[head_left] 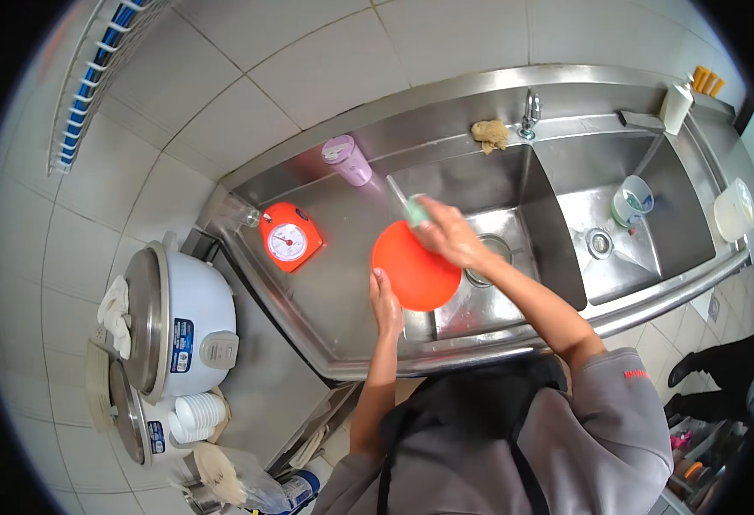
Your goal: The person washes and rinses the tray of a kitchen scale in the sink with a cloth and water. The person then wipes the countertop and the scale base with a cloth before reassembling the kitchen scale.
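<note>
left hand [385, 306] holds an orange dish [415, 276], right hand [451, 235] a green item [414, 209].

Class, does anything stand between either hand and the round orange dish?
Nothing visible separates the left hand from the round orange dish: it holds the left edge. The right hand holds a pale green item at the far edge; whether that comes between them, I cannot tell.

We noted a red-orange dial scale [280, 220] on the steel surface [334, 300], a lilac lidded cup [351, 165] near it. We found a tan sponge [490, 134] beside the tap [530, 112]. At the view's left, we recorded a large rice cooker [201, 300], a white cloth [116, 314] at its lid [143, 322], and stacked white bowls [196, 416]. We observed a small tub [631, 206] inside the right-hand basin [574, 219].
</note>
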The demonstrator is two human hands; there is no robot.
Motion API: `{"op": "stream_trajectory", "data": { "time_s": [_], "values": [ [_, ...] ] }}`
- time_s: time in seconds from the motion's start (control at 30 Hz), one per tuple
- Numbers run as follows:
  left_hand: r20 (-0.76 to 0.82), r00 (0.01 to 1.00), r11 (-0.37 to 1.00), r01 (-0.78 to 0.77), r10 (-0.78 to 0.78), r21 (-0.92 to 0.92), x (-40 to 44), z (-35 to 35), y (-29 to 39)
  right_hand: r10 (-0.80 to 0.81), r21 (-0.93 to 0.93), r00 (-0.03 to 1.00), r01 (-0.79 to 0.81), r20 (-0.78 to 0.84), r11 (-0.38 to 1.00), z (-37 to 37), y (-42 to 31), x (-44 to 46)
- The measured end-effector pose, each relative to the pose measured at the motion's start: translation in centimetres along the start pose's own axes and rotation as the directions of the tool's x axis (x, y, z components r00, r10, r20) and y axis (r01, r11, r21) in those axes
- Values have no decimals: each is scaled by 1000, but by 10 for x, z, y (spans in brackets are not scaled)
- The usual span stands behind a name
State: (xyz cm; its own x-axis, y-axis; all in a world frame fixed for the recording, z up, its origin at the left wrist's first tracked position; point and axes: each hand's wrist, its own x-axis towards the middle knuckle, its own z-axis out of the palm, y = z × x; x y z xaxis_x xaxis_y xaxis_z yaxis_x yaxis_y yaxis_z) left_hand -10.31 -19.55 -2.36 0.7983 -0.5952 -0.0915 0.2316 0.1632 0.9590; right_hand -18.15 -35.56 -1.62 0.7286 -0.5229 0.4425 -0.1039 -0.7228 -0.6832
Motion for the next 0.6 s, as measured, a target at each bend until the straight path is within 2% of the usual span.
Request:
{"op": "stream_trajectory", "data": {
  "time_s": [0.03,0.1,0.17,0.2,0.3,0.37,0.4,0.43,0.5,0.57,0.6],
  "values": [
    [21,1000,1000,0,0,-18,-2,4,-3,-93,-112,993,101,74,989,19,5,-4],
    [4,1000,1000,-25,25,-6,3,5,-7,105,-52,991,-100,87,994,36,-14,-13],
    [-8,997,997,-71,70,-5,19,7,-8,-34,8,999,34,-13,999,63,-20,-26],
    [-22,997,997,-75,75,7,18,2,-9,-119,149,993,114,23,982,67,-34,-33],
    [-38,990,990,-134,136,49,14,2,3,-122,173,972,88,200,981,56,-52,-51],
    [-112,975,979,-179,190,102,13,-6,4,-207,5,945,213,255,977,42,-41,-56],
    [-104,965,964,-226,241,138,4,1,14,-245,-106,931,282,270,953,36,-32,-56],
    [-70,973,970,-209,219,127,2,2,21,-280,-219,915,348,291,912,30,-22,-54],
    [-9,987,980,-161,163,114,-5,-7,31,-222,-356,955,281,197,891,23,-7,-35],
    [54,977,940,-212,205,269,2,-21,22,-196,-424,979,201,57,883,16,0,-14],
    [65,975,927,-222,213,301,4,-24,24,-126,-305,991,130,31,944,18,-2,-13]
  ]
}}
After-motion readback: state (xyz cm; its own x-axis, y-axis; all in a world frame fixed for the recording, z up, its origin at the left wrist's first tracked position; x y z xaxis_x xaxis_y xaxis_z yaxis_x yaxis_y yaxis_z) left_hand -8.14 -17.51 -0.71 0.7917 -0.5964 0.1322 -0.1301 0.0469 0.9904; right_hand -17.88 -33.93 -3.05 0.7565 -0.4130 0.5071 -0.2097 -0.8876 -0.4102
